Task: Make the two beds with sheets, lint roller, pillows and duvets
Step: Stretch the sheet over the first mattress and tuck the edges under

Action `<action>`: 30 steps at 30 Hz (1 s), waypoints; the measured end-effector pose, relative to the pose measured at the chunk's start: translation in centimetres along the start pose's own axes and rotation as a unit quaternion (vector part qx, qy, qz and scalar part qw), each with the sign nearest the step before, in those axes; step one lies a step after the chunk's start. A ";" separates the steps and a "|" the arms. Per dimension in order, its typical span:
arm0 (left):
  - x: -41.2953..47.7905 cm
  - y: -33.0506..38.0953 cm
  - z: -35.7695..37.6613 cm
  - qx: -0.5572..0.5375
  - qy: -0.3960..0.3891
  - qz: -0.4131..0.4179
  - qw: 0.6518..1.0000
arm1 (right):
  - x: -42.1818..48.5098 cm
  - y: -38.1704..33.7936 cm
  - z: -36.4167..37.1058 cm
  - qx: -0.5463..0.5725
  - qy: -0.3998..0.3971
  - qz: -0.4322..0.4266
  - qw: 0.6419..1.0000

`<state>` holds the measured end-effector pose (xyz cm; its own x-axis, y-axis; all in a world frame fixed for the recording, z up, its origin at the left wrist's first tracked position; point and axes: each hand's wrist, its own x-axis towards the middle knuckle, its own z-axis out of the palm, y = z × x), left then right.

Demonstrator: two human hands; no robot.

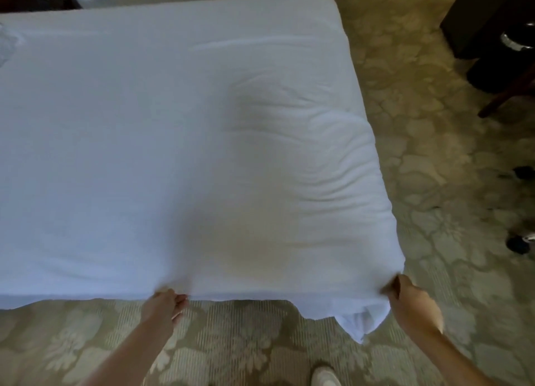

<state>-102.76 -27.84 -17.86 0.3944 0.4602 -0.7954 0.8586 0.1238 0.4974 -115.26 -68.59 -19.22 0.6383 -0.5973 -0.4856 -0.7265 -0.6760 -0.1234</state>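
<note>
Bed (289,6) — sheet (202,153) (left hand (165,301), right hand (411,301))

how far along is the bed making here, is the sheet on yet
Done: a white sheet is spread out and covers the whole top. In hand: the left hand and right hand grip its near edge; the near right corner hangs loose and the right side is wrinkled. Left: smoothing and tucking, then pillows and duvet, none of which lie on the sheet in view.

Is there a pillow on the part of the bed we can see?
No, the white sheet lies bare, with only wrinkles near the right side.
</note>
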 end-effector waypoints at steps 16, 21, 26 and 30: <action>0.9 -0.4 0.4 0.026 0.018 0.005 0.999 | -0.6 0.8 3.5 0.200 0.033 0.006 0.979; 1.2 -0.6 -0.2 0.000 0.013 0.009 1.000 | -1.5 2.0 2.6 0.135 0.016 -0.046 0.990; 0.8 -0.9 -0.5 -0.038 -0.001 0.013 0.999 | -1.4 2.9 0.7 0.032 -0.066 -0.054 0.996; 0.2 -1.5 -1.3 -0.023 0.007 0.018 1.000 | -2.4 3.2 0.0 0.004 -0.094 -0.054 0.994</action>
<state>-104.39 -26.75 -18.30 0.4200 0.4770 -0.7721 0.8275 0.1480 0.5416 -119.20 -69.30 -18.47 0.6536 -0.4302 -0.6227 -0.6593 -0.7277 -0.1893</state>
